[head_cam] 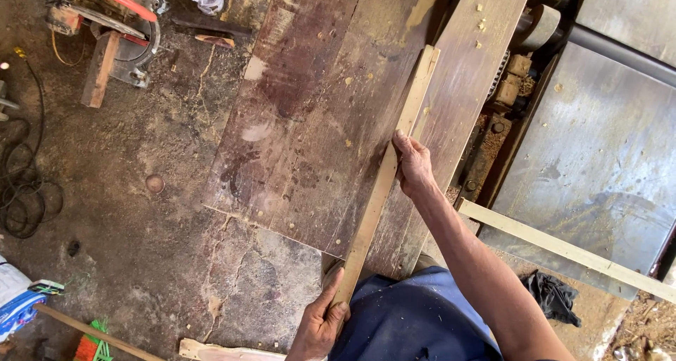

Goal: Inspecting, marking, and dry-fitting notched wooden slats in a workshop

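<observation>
Though gripped, wood strip (pixel 384 178) between fingers (pixel 401 144)

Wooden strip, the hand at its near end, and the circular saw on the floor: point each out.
wooden strip (pixel 384 181): head view, bare middle of its length.
left hand (pixel 320 327): head view, back of the hand.
circular saw (pixel 123 23): head view, guard housing.

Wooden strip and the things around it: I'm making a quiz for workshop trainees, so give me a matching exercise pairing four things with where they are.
Things:
1. left hand
2. right hand
3. black cloth
4. coiled black cable

Places:
A. floor at the far left
B. near end of the wooden strip
C. middle of the strip
D. ground beside the metal table

Pairs: 1-B, 2-C, 3-D, 4-A
</observation>
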